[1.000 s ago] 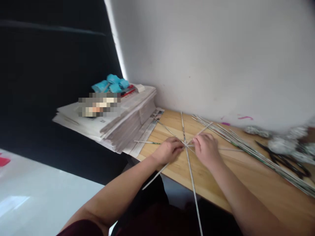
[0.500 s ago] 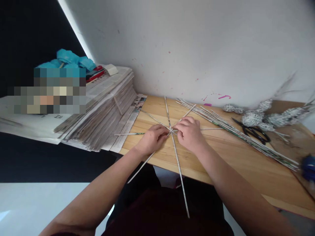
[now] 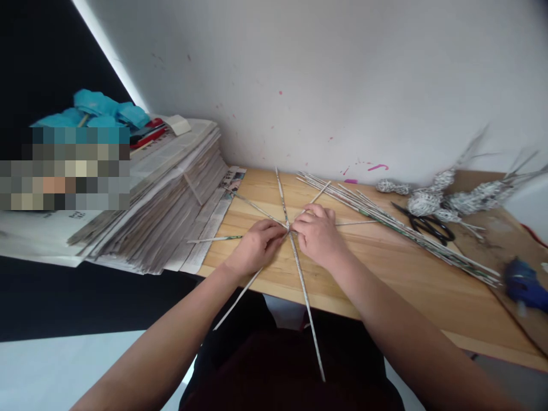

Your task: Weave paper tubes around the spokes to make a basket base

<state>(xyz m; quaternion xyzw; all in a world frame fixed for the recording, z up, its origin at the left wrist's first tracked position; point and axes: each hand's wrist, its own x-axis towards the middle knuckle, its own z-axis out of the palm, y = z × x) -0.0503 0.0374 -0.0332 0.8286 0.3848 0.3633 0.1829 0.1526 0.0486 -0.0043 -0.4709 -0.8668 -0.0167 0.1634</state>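
Several thin rolled-paper sticks [image 3: 305,291] cross in a star on the wooden table, with one long stick reaching past the near edge. My left hand [image 3: 262,242] is closed around sticks just left of the crossing, fingertips at the centre. From the right, my right hand [image 3: 319,231] pinches sticks close to the same crossing. Fingers of both hands partly hide the centre, so how the sticks are joined there is hard to make out.
A bundle of paper sticks [image 3: 398,228] lies right of my hands. Beyond are black scissors [image 3: 428,225], woven paper shapes [image 3: 428,197] and a blue glue gun [image 3: 524,282]. A tall newspaper stack [image 3: 158,211] stands left, with blue material [image 3: 96,108] on top.
The whole scene has shifted a little left in view, bringing more of the blue glue gun into sight. Both hands stay at the crossing, with only slight finger movement.
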